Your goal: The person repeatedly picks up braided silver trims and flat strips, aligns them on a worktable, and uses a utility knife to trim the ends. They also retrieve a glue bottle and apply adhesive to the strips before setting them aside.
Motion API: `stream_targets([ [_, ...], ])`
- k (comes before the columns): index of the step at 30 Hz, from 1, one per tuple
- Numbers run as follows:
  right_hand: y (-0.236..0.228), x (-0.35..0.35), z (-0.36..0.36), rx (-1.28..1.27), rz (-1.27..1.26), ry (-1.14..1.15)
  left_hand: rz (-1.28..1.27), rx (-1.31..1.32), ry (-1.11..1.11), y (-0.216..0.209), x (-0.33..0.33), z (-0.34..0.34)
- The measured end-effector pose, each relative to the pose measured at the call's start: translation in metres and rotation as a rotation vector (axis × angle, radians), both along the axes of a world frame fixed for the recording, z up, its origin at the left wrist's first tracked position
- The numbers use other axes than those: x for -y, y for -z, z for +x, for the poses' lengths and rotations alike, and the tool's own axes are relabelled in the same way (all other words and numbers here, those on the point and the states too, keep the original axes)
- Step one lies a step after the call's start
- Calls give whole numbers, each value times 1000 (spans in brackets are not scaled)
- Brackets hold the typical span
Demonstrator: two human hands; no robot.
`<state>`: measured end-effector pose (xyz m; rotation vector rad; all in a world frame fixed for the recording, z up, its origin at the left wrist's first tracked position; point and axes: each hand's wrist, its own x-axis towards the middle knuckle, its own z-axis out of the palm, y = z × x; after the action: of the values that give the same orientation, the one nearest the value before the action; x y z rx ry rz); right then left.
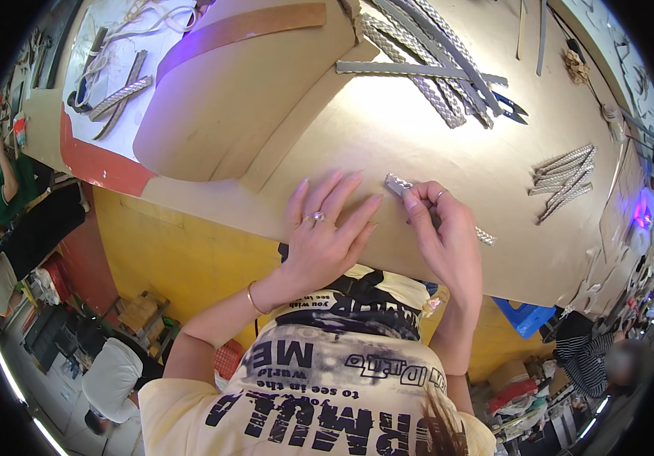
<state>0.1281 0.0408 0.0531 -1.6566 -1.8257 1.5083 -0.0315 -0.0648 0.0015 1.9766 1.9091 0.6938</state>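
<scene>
My right hand (444, 228) pinches a silvery braided strap (397, 183) between thumb and fingers. One end of the strap sticks out past the fingertips, and its other end (485, 236) shows to the right of the hand. Much of its middle is hidden under the palm. My left hand (330, 220) lies on the brown table covering (266, 205) just left of the strap, fingers stretched out, holding nothing.
A pile of braided and grey straps (425, 61) lies at the far middle, beside dark thread snips (511, 109). Shorter braided straps (566, 181) sit at the right. Brown sheets (243, 106) and a tan strip (243, 34) lie at the far left. Other people work nearby.
</scene>
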Motion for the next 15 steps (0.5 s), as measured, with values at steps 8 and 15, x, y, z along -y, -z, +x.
stream_targets([
  [8, 1, -10, -3, 70, -48, -41, -46, -42, 5, 0, -9, 3],
  [15, -2, -15, -3, 105, -11, -102, -67, -25, 0, -1, -9, 3],
])
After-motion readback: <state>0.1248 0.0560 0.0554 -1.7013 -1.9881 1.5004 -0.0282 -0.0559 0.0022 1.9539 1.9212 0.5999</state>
